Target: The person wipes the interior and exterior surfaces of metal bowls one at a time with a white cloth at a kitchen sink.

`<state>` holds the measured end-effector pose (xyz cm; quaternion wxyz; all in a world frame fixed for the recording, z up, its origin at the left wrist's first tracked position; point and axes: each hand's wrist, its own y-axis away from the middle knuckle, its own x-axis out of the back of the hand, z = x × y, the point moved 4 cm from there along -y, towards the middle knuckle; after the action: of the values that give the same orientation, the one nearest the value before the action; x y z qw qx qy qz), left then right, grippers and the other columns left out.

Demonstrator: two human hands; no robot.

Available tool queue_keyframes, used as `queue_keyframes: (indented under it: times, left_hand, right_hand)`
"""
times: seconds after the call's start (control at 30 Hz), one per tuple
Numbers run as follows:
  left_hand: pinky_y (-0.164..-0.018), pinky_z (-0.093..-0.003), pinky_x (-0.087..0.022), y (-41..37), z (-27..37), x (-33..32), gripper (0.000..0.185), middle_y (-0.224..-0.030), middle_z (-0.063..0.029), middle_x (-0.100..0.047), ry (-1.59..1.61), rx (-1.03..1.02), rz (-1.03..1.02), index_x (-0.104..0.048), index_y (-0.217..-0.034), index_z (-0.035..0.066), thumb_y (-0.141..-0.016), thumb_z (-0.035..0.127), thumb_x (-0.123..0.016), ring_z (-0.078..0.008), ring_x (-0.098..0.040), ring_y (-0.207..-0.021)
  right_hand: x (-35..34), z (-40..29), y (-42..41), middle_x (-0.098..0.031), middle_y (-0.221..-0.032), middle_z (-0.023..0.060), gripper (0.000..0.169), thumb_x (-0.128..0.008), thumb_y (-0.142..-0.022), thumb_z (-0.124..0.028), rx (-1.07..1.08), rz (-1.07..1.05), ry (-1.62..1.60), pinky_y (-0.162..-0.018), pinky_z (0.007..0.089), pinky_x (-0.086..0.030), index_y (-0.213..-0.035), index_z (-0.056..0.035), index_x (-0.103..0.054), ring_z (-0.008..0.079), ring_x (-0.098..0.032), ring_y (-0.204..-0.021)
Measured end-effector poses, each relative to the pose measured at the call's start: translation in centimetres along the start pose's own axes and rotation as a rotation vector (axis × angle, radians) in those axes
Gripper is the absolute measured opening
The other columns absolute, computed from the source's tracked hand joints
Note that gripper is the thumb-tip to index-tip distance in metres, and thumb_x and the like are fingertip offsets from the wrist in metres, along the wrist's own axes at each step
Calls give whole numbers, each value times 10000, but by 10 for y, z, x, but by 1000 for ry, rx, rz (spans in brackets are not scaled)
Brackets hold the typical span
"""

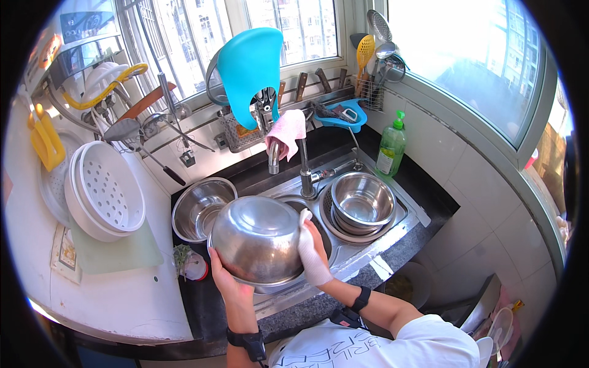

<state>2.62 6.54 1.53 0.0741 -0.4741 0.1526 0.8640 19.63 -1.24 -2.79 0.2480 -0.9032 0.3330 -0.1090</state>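
Note:
A large stainless steel bowl [257,239] is held bottom-up over the front of the double sink. My left hand [228,280] grips its rim at the lower left. A whitish cloth [310,257] lies between my right hand [318,244] and the bowl's right side, pressed against the metal. Behind the bowl on the left, another steel basin [204,209] rests on the dark counter. In the right sink basin, a stack of steel bowls [363,200] sits right side up. The held bowl hides most of the left sink basin.
The faucet [304,170] rises behind the bowl, with a pink cloth [287,133] draped over it. A green soap bottle [392,147] stands at the back right. White colanders [108,188] hang on the left wall. A small jar [195,267] with a plant stands by my left hand.

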Motion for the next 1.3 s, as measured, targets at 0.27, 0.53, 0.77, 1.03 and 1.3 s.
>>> queue_keyframes:
  times: [0.27, 0.53, 0.77, 1.03, 1.3]
  left_hand:
    - [-938, -390, -442, 4, -24, -9, 435, -1195, -86, -578, -44, -24, 57, -533, -1202, 76, -968, 419, -404, -238, -553, -1092]
    - [-869, -301, -465, 14, -33, -10, 545, -1157, -87, -572, -340, -120, -120, -503, -1210, 14, -972, 485, -367, -184, -572, -1043]
    - [-594, -219, -362, 24, -22, -1, 607, -742, 13, -572, -937, -228, -242, -630, -971, -52, -860, 542, -573, -51, -454, -671]
    - [-408, -206, -278, 36, -3, 2, 559, -551, 52, -440, -761, -67, -320, -609, -788, 31, -768, 587, -661, -47, -392, -459]
    - [-911, -376, -454, 13, -7, 4, 518, -1146, -69, -588, -249, 13, 35, -517, -1230, 68, -899, 464, -556, -218, -569, -1038]
  right_hand:
    - [-20, -64, 10, -499, -1328, 83, 481, -603, -731, -153, 522, -225, 412, -1082, 467, -249, -1211, -132, -589, 312, -400, -1282]
    - [-26, -87, -16, -594, -1209, 29, 358, -623, -725, -216, 724, -299, 428, -1052, 440, -325, -1078, -170, -660, 257, -497, -1209]
    - [-10, -62, -59, -576, -1210, 116, 385, -635, -742, -165, 518, -412, 77, -1029, 430, -348, -1113, -67, -616, 316, -509, -1168]
    - [1, 1, -64, -486, -1298, 66, 435, -369, -1000, -283, -404, -242, -566, -1035, 281, -314, -1343, -24, -434, 158, -435, -1199]
    - [-17, 57, -19, -465, -1331, 106, 435, -442, -968, -270, -417, -173, -348, -1056, 287, -278, -1300, 11, -452, 193, -402, -1243]
